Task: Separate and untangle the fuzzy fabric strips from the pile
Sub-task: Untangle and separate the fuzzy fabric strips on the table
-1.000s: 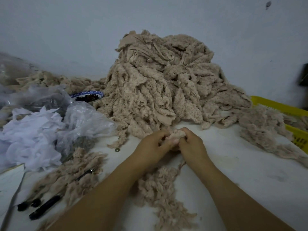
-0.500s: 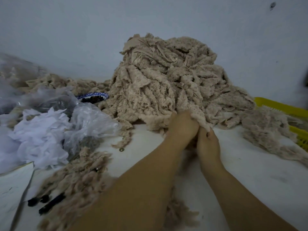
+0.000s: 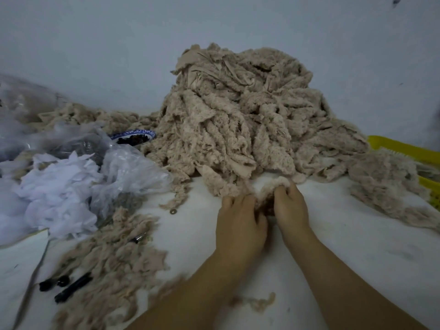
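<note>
Both hands, left (image 3: 240, 217) and right (image 3: 289, 206), gripping one fuzzy strip (image 3: 269, 186) at pile's (image 3: 238, 129) foot; next likely pulling it free.

Bare table (image 3: 357, 246) lies open right of the hands; pile (image 3: 238, 127) blocks ahead, scraps (image 3: 114, 253) left.

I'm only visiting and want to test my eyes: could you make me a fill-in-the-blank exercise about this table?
1. The left hand and right hand hold the same beige fuzzy fabric strip, making ____ grips on it.
2. The plastic basket at the white table's right edge is coloured ____.
3. The round blue-and-white bowl sits on the ____ side of the tall beige fuzzy strip pile.
Missing words: two; yellow; left.
</note>
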Action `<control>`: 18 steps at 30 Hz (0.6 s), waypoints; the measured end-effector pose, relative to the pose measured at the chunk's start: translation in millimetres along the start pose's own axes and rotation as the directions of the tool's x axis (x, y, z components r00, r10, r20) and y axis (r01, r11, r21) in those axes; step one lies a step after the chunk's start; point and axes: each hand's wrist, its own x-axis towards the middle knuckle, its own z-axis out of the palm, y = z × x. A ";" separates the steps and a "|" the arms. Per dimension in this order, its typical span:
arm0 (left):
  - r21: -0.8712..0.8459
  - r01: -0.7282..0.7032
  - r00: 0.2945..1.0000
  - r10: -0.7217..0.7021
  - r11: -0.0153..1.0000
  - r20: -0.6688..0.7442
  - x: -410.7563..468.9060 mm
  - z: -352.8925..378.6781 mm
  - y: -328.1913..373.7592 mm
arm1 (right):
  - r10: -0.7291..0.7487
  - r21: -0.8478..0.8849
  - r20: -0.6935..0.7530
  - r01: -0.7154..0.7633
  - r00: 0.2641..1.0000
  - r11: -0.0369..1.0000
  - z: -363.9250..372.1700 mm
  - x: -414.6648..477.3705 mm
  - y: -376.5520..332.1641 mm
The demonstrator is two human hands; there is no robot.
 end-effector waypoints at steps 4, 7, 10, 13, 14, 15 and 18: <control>0.053 -0.079 0.983 0.069 0.996 0.173 18.8 -18.9 4.7 | 0.168 0.206 -0.043 -0.156 0.985 0.966 -1.4 4.5 -0.5; 0.159 -0.056 0.976 0.020 0.986 0.219 45.0 -24.7 -14.7 | 0.255 0.354 -0.079 -0.212 0.964 0.911 -7.6 6.6 -0.6; 0.106 0.004 0.990 -0.019 0.994 0.139 51.3 -21.7 -45.7 | 0.270 0.438 -0.135 -0.188 0.953 0.879 -12.1 8.3 -0.9; -0.027 0.012 0.999 -0.011 1.000 0.034 43.0 -16.3 -50.4 | 0.231 0.465 -0.098 -0.160 0.968 0.871 -12.2 10.6 -3.6; -0.088 0.008 1.000 -0.008 0.996 -0.002 40.3 -15.0 -46.2 | 0.186 0.445 -0.080 -0.131 0.979 0.886 -12.2 10.4 -4.8; -0.136 -0.006 1.000 0.003 0.991 -0.021 37.8 -13.9 -41.4 | 0.110 0.393 -0.062 -0.077 0.992 0.916 -11.6 8.9 -6.1; -0.135 -0.086 0.993 0.095 0.987 0.063 27.7 -9.6 -28.0 | -0.277 -0.018 0.018 0.277 0.961 0.961 -7.3 -5.3 -13.8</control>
